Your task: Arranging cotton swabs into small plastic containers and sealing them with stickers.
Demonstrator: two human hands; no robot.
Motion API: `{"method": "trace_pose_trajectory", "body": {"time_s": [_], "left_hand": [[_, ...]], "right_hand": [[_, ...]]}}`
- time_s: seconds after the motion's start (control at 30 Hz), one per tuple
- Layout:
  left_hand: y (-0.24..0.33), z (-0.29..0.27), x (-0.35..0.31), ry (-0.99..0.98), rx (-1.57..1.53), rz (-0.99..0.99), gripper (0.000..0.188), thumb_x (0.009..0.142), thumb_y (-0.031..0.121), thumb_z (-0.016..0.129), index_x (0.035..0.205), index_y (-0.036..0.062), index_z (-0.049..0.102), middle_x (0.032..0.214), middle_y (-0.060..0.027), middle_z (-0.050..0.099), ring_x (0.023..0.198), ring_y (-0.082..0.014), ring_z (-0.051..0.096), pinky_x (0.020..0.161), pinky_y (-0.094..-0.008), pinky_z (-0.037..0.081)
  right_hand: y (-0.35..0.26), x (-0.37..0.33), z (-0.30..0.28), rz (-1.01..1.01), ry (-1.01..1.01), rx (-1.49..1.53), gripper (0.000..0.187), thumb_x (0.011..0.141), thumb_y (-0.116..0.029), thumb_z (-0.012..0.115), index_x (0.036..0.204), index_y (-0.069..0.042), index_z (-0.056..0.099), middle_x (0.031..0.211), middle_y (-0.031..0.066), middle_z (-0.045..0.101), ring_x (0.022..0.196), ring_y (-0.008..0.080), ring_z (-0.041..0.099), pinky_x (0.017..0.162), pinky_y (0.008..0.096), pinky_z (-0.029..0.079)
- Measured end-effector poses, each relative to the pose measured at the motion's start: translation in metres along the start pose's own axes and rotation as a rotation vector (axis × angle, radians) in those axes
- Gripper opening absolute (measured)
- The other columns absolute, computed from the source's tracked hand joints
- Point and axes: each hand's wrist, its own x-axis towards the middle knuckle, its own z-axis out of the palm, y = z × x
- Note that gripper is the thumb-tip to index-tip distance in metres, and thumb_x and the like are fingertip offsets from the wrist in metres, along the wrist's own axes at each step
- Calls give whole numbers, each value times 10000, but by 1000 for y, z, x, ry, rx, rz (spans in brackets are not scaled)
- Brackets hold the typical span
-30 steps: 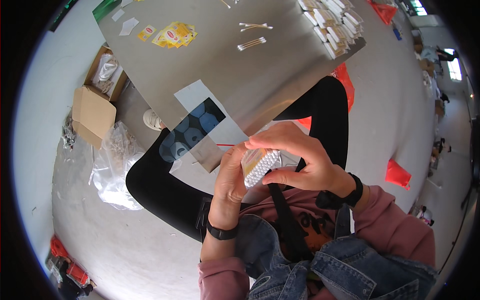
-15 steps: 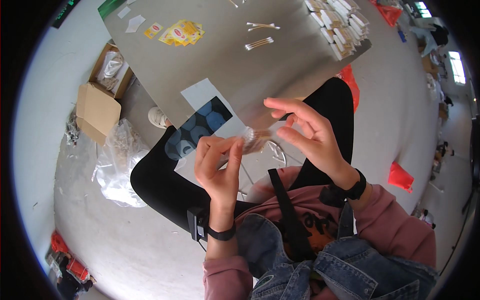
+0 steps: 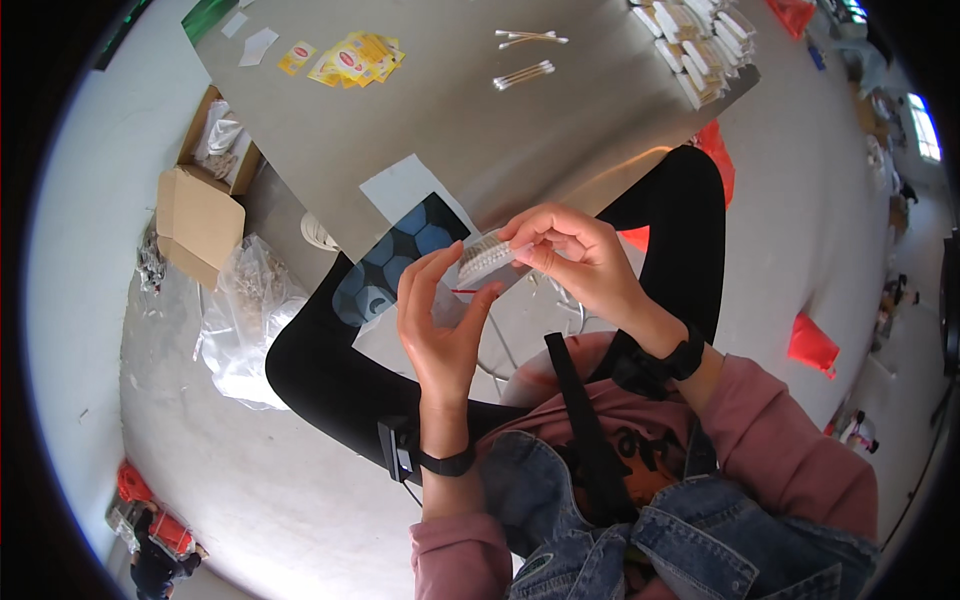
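Observation:
A clear plastic packet of cotton swabs (image 3: 484, 262) is between my hands, above my lap, tilted with the white tips showing. My right hand (image 3: 575, 252) pinches its far right end between thumb and fingers. My left hand (image 3: 440, 310) is curved around its left end, the fingertips at the upper edge and the thumb at the lower edge; how firmly it grips is hard to see. A thin red line crosses the film near the left thumb. On the metal table beyond lie loose cotton swabs (image 3: 524, 75).
Stacked swab packets (image 3: 697, 60) stand at the table's far right. Yellow printed cards (image 3: 355, 60) lie far left. A white sheet (image 3: 400, 190) and a blue-patterned sheet (image 3: 385, 270) overhang the near edge. An open cardboard box (image 3: 200, 215) and a plastic bag (image 3: 245, 330) are on the floor.
My right hand has come in from the right and taken hold of the packet's end. The left hand's pinch has widened, and the packet has turned so that its white tips show.

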Motion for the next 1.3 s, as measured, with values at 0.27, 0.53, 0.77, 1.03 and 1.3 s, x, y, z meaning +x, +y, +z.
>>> {"method": "trace_pose_trajectory", "body": {"time_s": [0.27, 0.53, 0.77, 1.03, 1.3], "left_hand": [[-14, 10, 1, -97, -231, -105, 344, 782, -54, 780, 1110, 4, 693, 1113, -85, 679, 959, -142, 651, 736, -252, 582], [-5, 12, 5, -112, -339, -304, 324, 738, -77, 786, 1044, -2, 711, 1018, -93, 709, 930, -198, 670, 827, -304, 528], [-3, 6, 7, -211, -433, -336, 314, 744, -59, 795, 1040, -21, 700, 950, -63, 702, 877, -139, 657, 788, -270, 521], [-1, 3, 4, -243, -677, -566, 287, 790, -24, 787, 1059, -52, 690, 962, -56, 695, 879, -125, 655, 754, -249, 519], [-3, 5, 0, -224, -737, -569, 325, 798, -7, 789, 1099, -47, 675, 986, -56, 695, 902, -123, 660, 786, -257, 517]], "right_hand": [[8, 0, -5, 15, -52, -42, 139, 938, -8, 646, 1071, 29, 637, 1169, 128, 637, 1029, 155, 628, 898, 297, 533], [3, 7, -7, -51, -72, -365, 272, 849, -18, 716, 1114, -66, 679, 1030, 32, 672, 842, 112, 628, 710, 252, 508], [-6, 15, -14, -141, -122, -465, 274, 809, -47, 736, 1079, -67, 696, 984, 13, 683, 819, 113, 605, 673, 258, 462], [-14, 14, -14, 58, -158, -345, 219, 817, -108, 717, 1025, -48, 683, 888, 10, 646, 778, 96, 578, 684, 252, 451], [-21, 14, -10, 46, -155, -384, 216, 835, -111, 719, 1023, -25, 654, 932, 22, 639, 826, 108, 596, 741, 264, 482]]}}
